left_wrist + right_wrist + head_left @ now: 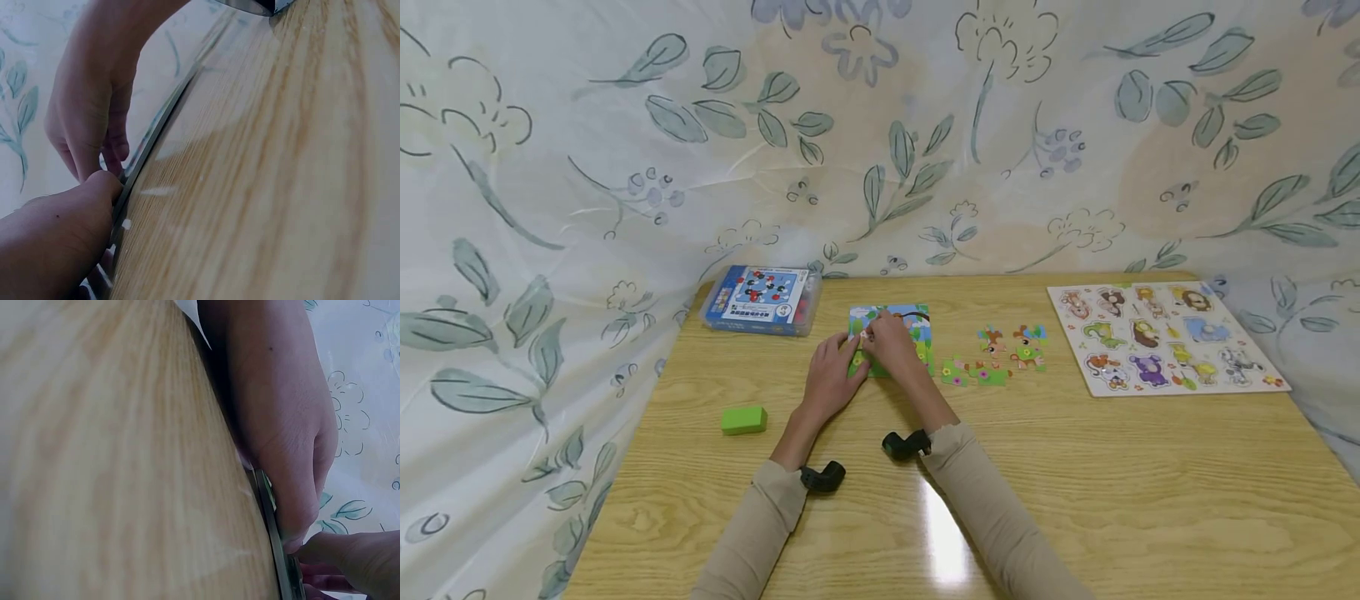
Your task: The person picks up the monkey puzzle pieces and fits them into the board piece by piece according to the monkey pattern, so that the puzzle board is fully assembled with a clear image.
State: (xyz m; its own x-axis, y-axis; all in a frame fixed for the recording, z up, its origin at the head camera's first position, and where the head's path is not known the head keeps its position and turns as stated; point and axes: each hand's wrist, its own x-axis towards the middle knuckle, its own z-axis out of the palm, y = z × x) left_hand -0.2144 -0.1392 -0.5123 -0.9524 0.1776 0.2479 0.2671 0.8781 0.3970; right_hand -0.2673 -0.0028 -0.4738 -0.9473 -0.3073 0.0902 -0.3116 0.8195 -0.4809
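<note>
The puzzle [922,332] lies under both hands. The left hand [832,379] rests along its near left side, fingers extended; the right hand [887,343] reaches down onto it with bent fingers (whether they pinch a piece, I cannot tell). Loose pieces [1028,357] sit right of the right hand. Beyond the left hand, leftward, a clear plastic box [752,327] shows something red through its side. Only the wrist views show the puzzle's thin edge side-on.
</note>
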